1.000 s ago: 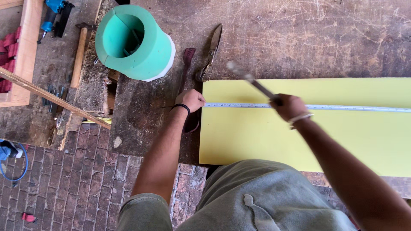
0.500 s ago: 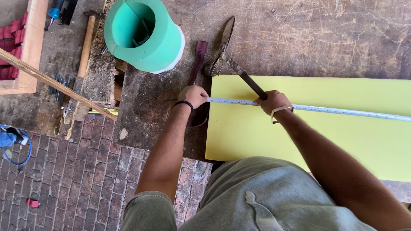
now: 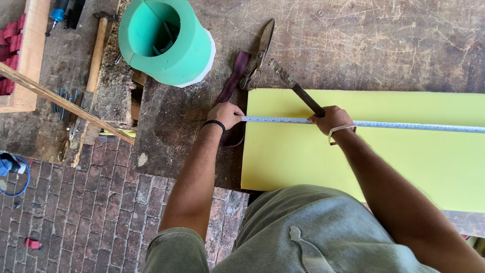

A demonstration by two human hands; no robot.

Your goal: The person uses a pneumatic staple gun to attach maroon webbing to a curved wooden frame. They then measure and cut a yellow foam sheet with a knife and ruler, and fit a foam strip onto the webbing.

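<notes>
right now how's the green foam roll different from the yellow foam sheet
The green foam roll is curled into an upright, open tube; the yellow foam sheet lies flat. The roll stands untouched, while a tape measure runs across the sheet, held by the left hand and right hand. Both rest on the worn workbench.

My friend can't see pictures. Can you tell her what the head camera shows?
A person's left hand pins a tape measure at the edge of a yellow sheet, while the right hand holds a blade against it. Shears and a green roll lie nearby.
</notes>
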